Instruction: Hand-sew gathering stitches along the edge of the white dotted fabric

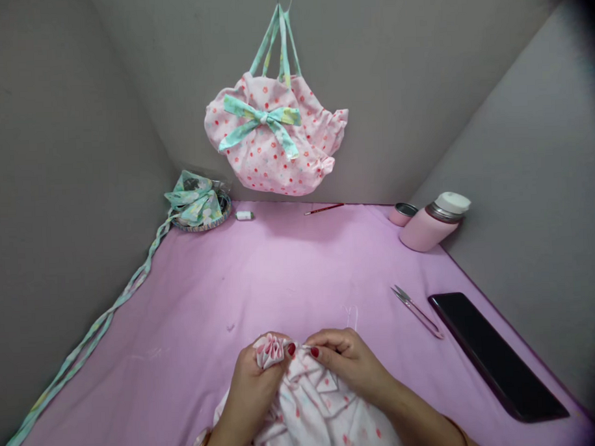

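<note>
A pale pink fabric piece with red dots (328, 417) lies bunched at the near edge, its upper edge pinched between both hands. My left hand (261, 370) is closed on the cloth, with a gathered, pleated bit of it bulging out over the fingers. Close beside it, my right hand (344, 358) pinches the same edge between thumb and forefinger. Whether a needle is held there is too small to tell. Fine white thread (350, 315) shows just beyond the right hand.
Thread snips (418, 312) and a black phone-like slab (497, 356) lie right. Behind stand a pink bottle (429, 228) and cup (399, 216). A thread spool (244, 216), red pencil-like stick (325, 209) and basket (204, 225) sit at the back. A dotted bag-like piece (271, 165) hangs above.
</note>
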`<state>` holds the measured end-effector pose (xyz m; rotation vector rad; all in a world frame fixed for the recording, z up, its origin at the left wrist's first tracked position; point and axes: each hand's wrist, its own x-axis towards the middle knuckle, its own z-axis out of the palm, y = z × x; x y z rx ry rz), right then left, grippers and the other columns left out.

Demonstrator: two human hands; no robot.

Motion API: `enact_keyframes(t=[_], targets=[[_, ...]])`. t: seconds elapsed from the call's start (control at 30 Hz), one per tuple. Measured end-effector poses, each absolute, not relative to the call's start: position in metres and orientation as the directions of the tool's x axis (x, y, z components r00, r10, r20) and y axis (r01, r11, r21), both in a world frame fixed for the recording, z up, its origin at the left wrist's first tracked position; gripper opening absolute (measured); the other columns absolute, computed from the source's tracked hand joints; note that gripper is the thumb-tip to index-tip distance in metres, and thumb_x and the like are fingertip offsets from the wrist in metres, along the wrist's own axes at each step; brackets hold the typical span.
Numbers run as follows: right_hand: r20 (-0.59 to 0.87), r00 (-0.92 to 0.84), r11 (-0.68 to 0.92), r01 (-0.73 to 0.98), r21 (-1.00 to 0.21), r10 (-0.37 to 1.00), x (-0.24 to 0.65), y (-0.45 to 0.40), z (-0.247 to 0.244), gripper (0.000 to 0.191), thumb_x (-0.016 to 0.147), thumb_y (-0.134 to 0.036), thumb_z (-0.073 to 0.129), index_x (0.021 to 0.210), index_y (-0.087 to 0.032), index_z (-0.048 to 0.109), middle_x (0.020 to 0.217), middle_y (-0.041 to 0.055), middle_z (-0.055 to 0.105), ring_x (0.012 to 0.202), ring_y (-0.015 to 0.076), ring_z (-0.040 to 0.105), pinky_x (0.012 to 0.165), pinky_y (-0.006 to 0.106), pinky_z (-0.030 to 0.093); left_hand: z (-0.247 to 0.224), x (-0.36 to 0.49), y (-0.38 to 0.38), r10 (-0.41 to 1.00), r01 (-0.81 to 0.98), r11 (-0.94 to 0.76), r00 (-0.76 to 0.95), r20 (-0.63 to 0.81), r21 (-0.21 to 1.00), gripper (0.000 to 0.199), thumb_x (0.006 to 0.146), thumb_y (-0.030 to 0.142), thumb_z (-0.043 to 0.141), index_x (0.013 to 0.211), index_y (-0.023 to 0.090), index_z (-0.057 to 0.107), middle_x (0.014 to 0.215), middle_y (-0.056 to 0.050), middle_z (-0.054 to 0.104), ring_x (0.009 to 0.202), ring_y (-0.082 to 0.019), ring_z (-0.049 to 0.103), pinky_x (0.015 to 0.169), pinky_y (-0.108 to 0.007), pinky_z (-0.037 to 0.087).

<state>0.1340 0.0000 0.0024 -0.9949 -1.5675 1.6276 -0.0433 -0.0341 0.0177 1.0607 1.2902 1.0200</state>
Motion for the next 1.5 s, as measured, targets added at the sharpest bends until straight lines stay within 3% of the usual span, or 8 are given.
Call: enact_keyframes(t=[0.2,0.47,0.63,0.73,0.9,1.5], targets=[[-0.103,-0.506,-0.09,0.051,-0.995,0.857,0.134,0.0,0.002,0.019,0.082,-0.03,0.06,0.089,-0.018,0.072,0.076,0.0047,0.07,0.067,0.0121,0.061,0.062,0.022,0.046,0.016,-0.044,-0.032,0.935,-0.124,0.348,0.117,-0.335,0.929,0.014,0.076,0.027,0.058,0.068,0.016,0.057,0.06,0.003,0.05,0.058,-0.011,0.044,0.057,-0.022,0.038],[-0.12,-0.53,-0.07,0.114,-0.991,0.84,0.134,0.0,0.005,0.02,0.082,-0.029,0.059,0.085,-0.016,0.072,0.071,0.0034,0.068,0.061,0.0103,0.056,0.057,0.02,0.043,0.011,-0.046,-0.03,0.912,-0.134,0.378,0.227,-0.343,0.916,0.012,0.073,0.026,0.061,0.07,0.015,0.058,0.061,0.002,0.051,0.06,-0.012,0.045,0.058,-0.024,0.037],[-0.118,-0.528,-0.066,0.118,-0.991,0.841,0.133,-0.001,0.004,0.022,0.084,-0.032,0.057,0.085,-0.015,0.071,0.067,0.0021,0.065,0.058,0.0092,0.054,0.054,0.02,0.041,0.013,-0.043,-0.029,0.915,-0.125,0.383,0.189,-0.357,0.915,0.019,0.072,0.031,0.062,0.065,0.015,0.055,0.058,0.003,0.048,0.056,-0.011,0.043,0.056,-0.023,0.036],[-0.14,-0.52,-0.095,0.112,-0.989,0.843,0.133,-0.002,0.002,0.024,0.084,-0.035,0.057,0.095,-0.016,0.068,0.063,0.0005,0.063,0.052,0.0082,0.051,0.049,0.019,0.04,0.011,-0.041,-0.029,0.908,-0.126,0.409,0.158,-0.389,0.904,0.024,0.072,0.036,0.062,0.063,0.016,0.053,0.057,0.004,0.047,0.054,-0.011,0.043,0.054,-0.023,0.035],[-0.114,-0.523,-0.066,0.109,-0.992,0.845,0.134,-0.002,0.004,0.024,0.084,-0.034,0.056,0.097,-0.019,0.07,0.083,0.0052,0.07,0.074,0.0151,0.062,0.066,0.025,0.048,0.005,-0.042,-0.031,0.912,-0.115,0.408,0.097,-0.398,0.906,0.026,0.072,0.038,0.062,0.062,0.016,0.052,0.058,0.003,0.049,0.055,-0.011,0.044,0.054,-0.023,0.037],[-0.121,-0.519,-0.077,0.105,-0.992,0.846,0.135,-0.001,0.005,0.023,0.084,-0.032,0.057,0.1,-0.022,0.07,0.084,0.006,0.072,0.08,0.0181,0.066,0.072,0.028,0.052,0.012,-0.043,-0.032,0.921,-0.106,0.389,0.06,-0.385,0.915,0.02,0.073,0.033,0.062,0.066,0.014,0.061,0.061,-0.001,0.058,0.057,-0.014,0.053,0.055,-0.024,0.042]])
